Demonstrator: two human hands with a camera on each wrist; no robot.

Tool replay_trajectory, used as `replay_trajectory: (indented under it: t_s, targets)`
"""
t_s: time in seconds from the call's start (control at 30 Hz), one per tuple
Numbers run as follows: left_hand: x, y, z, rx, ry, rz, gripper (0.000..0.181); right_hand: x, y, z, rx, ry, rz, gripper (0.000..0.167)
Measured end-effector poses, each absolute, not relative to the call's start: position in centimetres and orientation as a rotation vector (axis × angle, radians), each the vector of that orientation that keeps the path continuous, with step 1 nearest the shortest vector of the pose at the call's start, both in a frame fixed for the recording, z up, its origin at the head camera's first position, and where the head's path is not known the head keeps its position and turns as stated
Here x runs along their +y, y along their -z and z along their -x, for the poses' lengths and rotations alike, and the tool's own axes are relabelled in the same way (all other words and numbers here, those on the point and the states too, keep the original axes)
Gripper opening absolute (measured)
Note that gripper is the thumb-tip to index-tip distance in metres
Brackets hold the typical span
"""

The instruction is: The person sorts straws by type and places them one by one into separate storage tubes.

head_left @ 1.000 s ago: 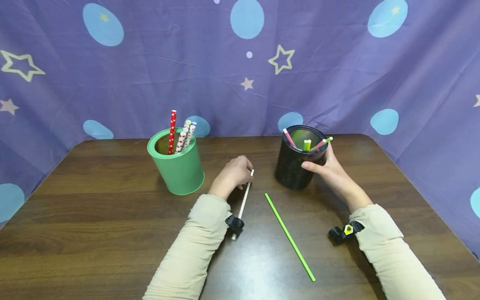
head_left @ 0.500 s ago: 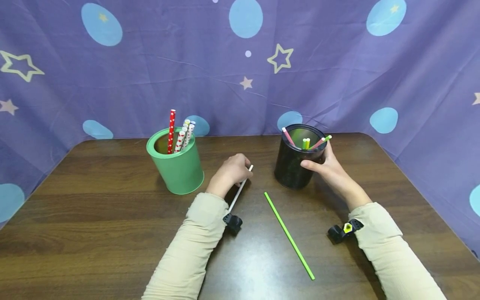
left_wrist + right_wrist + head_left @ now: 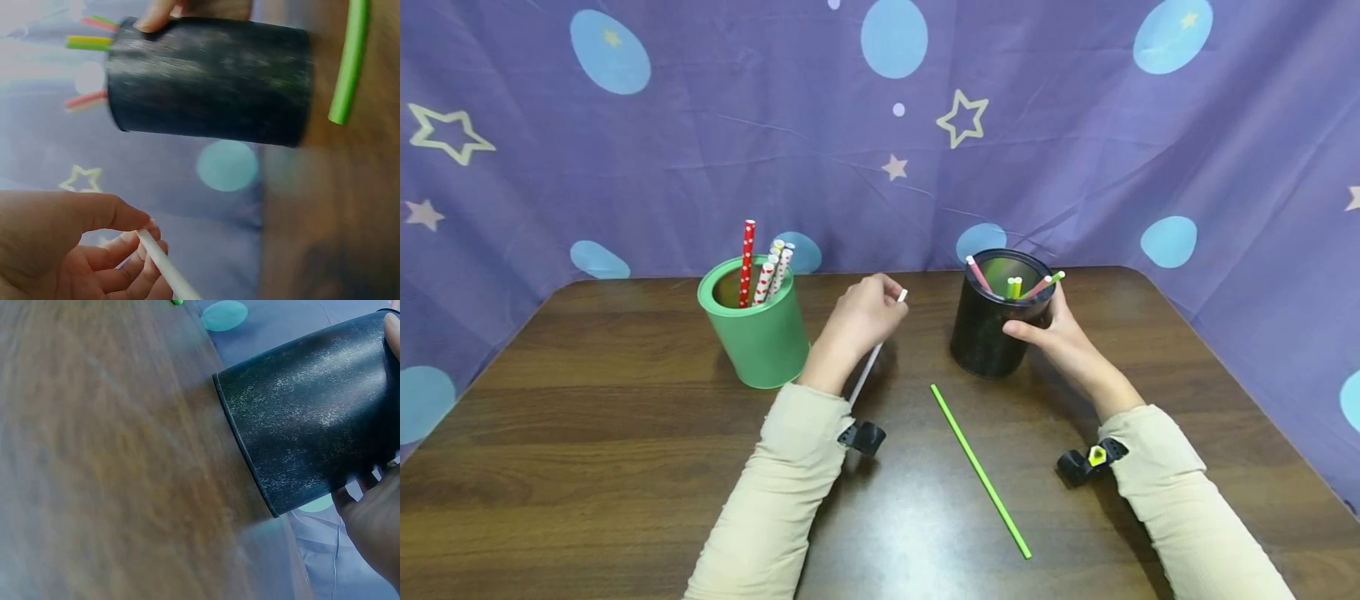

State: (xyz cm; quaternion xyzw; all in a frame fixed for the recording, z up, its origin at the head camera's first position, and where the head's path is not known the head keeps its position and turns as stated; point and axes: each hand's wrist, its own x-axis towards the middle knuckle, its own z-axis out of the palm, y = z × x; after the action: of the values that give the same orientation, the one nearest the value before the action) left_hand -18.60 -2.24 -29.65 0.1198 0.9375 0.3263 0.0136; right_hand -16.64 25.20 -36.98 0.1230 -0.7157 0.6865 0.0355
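My left hand (image 3: 863, 312) pinches a white paper straw (image 3: 167, 265) near its upper end, between thumb and fingertips. In the head view the straw slants down beside the wrist, and its lower end is hidden behind the sleeve and wrist camera. My right hand (image 3: 1063, 337) grips the right side of a black can (image 3: 988, 337), thumb across its front near the rim. Pink, green and yellow straws (image 3: 89, 43) stick out of that can. To the left of my left hand stands a green can (image 3: 763, 350) with red and white patterned straws (image 3: 767, 279) in it.
A bright green straw (image 3: 981, 471) lies slanted on the brown wooden table (image 3: 587, 467), in front of the black can. Behind the table hangs a purple curtain (image 3: 820, 108) with stars and blue spots.
My left hand has lifted the white straw off the table and moved up and away, towards the table's far edge. The right hand keeps its grip on the black can.
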Motion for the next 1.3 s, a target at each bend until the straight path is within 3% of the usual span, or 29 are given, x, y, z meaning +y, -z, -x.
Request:
replay_trajectory:
  t_s: [0.77,1.3]
  targets:
    - [-2.5,23.8,14.4,3.063,-1.750,-0.527,0.019,25.2,37.0,16.6,-2.194,-2.110,-0.396,0.079]
    - [-2.3,23.2,13.9,2.703,-2.412,-0.948,0.020,25.2,37.1,16.6,-2.181,-2.091,-0.412,0.077]
